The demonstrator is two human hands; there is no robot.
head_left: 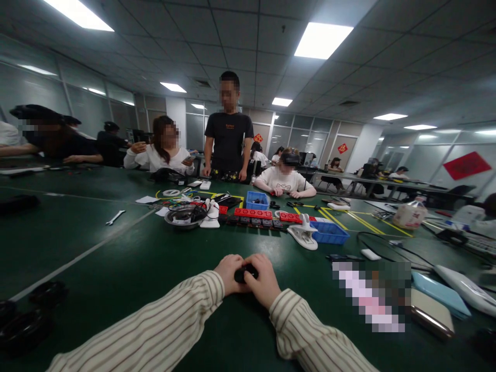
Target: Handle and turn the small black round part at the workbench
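Both hands closed on small black part: left hand (229, 273), right hand (264, 281), part (245, 273) between them, resting on surface (155, 268).

From the left hand (229, 273) and right hand (265, 285) forward, the green table (155, 268) is bare, until a row blocks the way: bowl (185, 216), red blocks (252, 212), white clamp (304, 236), blue bin (329, 233). The left side is wide open, with only a wrench (115, 217) far off and black rings (23, 323) near the edge. On the right, a cable (387, 247) and flat cases (439, 293) lie close.
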